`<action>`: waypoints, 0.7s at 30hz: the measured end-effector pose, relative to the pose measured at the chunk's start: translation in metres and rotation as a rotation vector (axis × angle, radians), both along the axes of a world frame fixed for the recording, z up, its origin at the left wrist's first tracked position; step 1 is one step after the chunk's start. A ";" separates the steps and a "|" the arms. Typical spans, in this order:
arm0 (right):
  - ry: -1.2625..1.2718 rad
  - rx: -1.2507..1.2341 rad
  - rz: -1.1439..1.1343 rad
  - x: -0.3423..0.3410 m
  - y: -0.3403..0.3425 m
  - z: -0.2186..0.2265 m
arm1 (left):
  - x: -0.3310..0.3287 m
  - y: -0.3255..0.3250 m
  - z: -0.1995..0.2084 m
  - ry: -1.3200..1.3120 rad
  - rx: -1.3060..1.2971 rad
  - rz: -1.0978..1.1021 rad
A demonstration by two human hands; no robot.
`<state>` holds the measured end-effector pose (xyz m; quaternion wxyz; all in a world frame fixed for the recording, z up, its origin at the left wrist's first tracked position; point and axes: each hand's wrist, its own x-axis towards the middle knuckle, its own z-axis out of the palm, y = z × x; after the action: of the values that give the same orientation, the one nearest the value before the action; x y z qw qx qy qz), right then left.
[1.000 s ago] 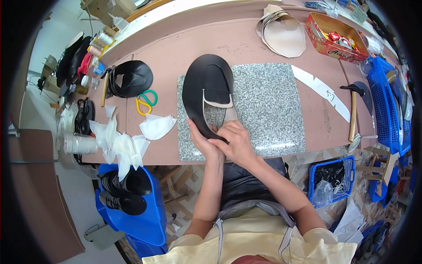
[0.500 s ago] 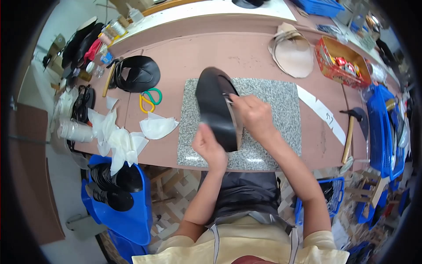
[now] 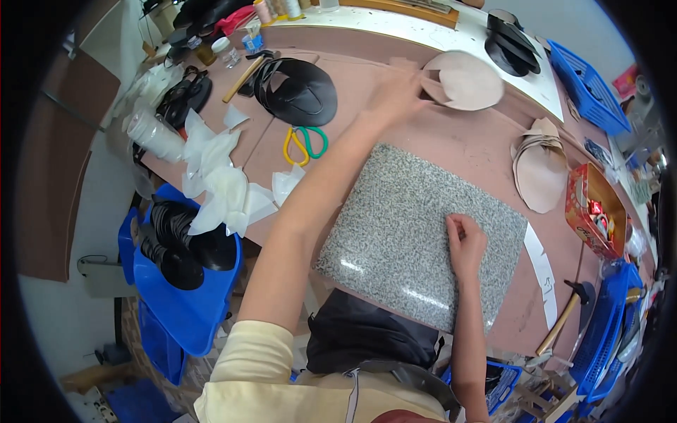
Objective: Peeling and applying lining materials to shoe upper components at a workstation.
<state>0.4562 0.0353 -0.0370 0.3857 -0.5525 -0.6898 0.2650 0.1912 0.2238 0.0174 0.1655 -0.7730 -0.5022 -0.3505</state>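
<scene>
My left hand [image 3: 400, 93] reaches to the far side of the table, smeared by motion. It is at the left edge of a rounded, notched shoe upper [image 3: 469, 83], pale side up, lying against the raised back ledge. Whether the fingers still grip it cannot be made out. Over the speckled grey stone slab [image 3: 405, 225], my right hand [image 3: 467, 248] is loosely curled, with nothing visible in it. Left of my left forearm lie scissors [image 3: 307, 144] with yellow and green handles, next to black leather uppers [image 3: 300, 95].
Pale leather pieces [image 3: 539, 173] are stacked at right, beside a red tin [image 3: 589, 236]. One hammer [image 3: 560, 323] lies at the right, another [image 3: 245, 77] at the far left. White scraps [image 3: 218, 180] lie left, above a blue bin [image 3: 187, 303] with black pieces. A paper strip [image 3: 541, 275] adjoins the slab.
The black shoe upper has left the slab; it appears to lie pale side up at the back. My left arm has stretched far forward. The view has turned, and my right hand is off the upper.
</scene>
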 end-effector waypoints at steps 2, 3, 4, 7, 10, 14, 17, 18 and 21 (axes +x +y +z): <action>0.044 -0.022 0.002 -0.001 -0.004 0.002 | -0.075 -0.001 -0.054 0.110 -0.328 0.498; 0.057 -0.052 -0.022 0.004 -0.003 0.002 | -0.085 -0.015 -0.070 0.162 -0.350 0.700; 0.071 -0.083 -0.045 0.009 -0.002 0.001 | -0.095 -0.028 -0.083 0.214 -0.369 0.903; 0.110 -0.101 -0.056 0.009 0.003 0.002 | -0.138 -0.048 -0.066 0.246 -0.581 0.704; 0.133 -0.081 -0.062 0.009 0.002 0.000 | -0.157 -0.058 -0.025 0.287 -0.548 0.625; 0.185 -0.141 -0.016 0.016 -0.014 -0.006 | -0.168 -0.116 0.062 0.008 0.098 0.486; 0.604 -0.095 -0.018 -0.007 -0.034 0.012 | -0.122 -0.213 0.115 -0.597 -0.015 0.311; 0.594 -0.105 -0.013 -0.020 -0.041 0.026 | -0.107 -0.238 0.110 -0.818 -0.090 0.225; 0.873 -0.114 0.118 -0.046 -0.064 0.064 | -0.024 -0.305 0.058 -1.320 -0.221 0.079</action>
<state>0.4104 -0.0282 0.0273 0.5942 -0.3687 -0.4768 0.5325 0.1669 -0.0815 0.0757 -0.2437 -0.3900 -0.5589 -0.6900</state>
